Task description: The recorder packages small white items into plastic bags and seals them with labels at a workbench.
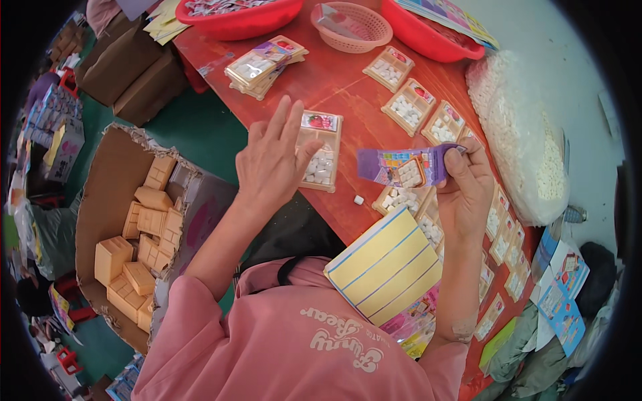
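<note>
My right hand pinches one end of a purple printed card, held above the table with its colourful side up. Spread fingers show on my left hand, which holds nothing. It hovers at the left edge of a beige compartment tray and covers part of it. In that tray lie small white cube-like pieces and a little packet with a strawberry picture. A single white piece sits loose on the table near it. Below my right hand, another filled tray is partly hidden.
Filled trays line the red table on the right. A stack of trays stands far left, near red basins and a pink basket. A carton of empty trays is at left; a bag of white pieces lies right.
</note>
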Demonstrator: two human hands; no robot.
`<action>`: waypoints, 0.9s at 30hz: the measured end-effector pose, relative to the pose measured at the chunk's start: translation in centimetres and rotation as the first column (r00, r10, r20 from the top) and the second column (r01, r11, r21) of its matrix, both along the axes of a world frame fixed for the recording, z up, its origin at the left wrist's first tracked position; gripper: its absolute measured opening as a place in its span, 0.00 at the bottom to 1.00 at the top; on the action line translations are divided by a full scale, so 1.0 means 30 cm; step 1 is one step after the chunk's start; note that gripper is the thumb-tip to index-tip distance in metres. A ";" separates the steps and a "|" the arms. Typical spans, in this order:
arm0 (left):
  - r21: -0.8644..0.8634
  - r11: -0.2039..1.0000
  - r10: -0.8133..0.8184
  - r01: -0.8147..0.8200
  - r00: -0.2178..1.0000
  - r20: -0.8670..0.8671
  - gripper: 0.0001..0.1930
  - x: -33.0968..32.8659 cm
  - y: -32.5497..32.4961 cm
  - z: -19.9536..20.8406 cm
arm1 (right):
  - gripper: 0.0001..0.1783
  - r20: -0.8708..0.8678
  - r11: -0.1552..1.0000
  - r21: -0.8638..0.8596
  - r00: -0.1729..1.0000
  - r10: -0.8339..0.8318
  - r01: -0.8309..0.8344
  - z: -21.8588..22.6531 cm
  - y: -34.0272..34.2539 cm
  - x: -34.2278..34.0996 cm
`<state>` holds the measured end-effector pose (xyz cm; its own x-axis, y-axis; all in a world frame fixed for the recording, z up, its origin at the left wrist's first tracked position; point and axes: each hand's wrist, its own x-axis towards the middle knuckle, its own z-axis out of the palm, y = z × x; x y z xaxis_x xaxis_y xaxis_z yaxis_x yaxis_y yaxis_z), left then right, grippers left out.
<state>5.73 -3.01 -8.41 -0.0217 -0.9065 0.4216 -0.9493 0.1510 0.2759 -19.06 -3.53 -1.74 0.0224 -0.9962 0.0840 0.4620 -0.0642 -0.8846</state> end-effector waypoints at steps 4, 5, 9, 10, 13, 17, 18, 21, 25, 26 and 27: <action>-0.124 0.938 -0.323 0.324 0.687 -0.651 0.31 0.065 -0.012 -0.009 | 0.09 0.060 0.998 0.046 0.997 0.046 -0.048 0.006 -0.040 0.093; -0.127 0.924 -0.247 0.360 0.311 -0.918 0.30 0.039 -0.003 -0.001 | 0.09 0.060 0.998 0.053 0.998 0.033 -0.036 -0.009 -0.054 0.112; 0.020 0.906 0.062 0.423 -0.087 -0.994 0.17 0.061 -0.017 0.046 | 0.10 -0.068 0.995 0.071 0.996 -0.058 0.063 -0.098 -0.077 0.163; 0.020 0.908 0.064 0.419 -0.090 -0.994 0.17 0.075 -0.027 0.034 | 0.11 -0.135 0.994 0.076 0.988 -0.068 0.079 -0.115 -0.078 0.175; 0.108 0.939 0.065 0.327 0.141 -0.988 0.15 0.115 -0.094 -0.010 | 0.16 -0.280 0.985 0.139 0.958 -0.059 0.101 -0.144 -0.073 0.219; 0.176 0.936 0.068 0.303 0.335 -0.940 0.16 0.141 -0.146 -0.066 | 0.20 -0.487 0.968 0.205 0.873 -0.029 0.147 -0.200 -0.105 0.240; 0.200 0.929 0.072 0.311 0.378 -0.923 0.16 0.145 -0.151 -0.069 | 0.19 -0.550 0.966 0.209 0.835 -0.010 0.150 -0.211 -0.116 0.238; 0.249 0.918 0.096 0.308 0.437 -0.895 0.17 0.144 -0.151 -0.074 | 0.19 -0.659 0.964 0.205 0.752 0.008 0.169 -0.221 -0.133 0.239; 0.286 0.927 0.110 0.243 0.555 -0.825 0.18 0.149 -0.146 -0.072 | 0.19 -0.733 0.975 0.172 0.680 0.029 0.144 -0.238 -0.148 0.249; 0.288 0.927 0.111 0.242 0.555 -0.825 0.18 0.150 -0.142 -0.075 | 0.19 -0.779 0.983 0.133 0.627 0.025 0.127 -0.254 -0.155 0.250; 0.282 0.937 0.091 0.204 0.640 -0.763 0.16 0.151 -0.137 -0.081 | 0.19 -0.820 0.990 0.095 0.572 0.017 0.106 -0.262 -0.157 0.252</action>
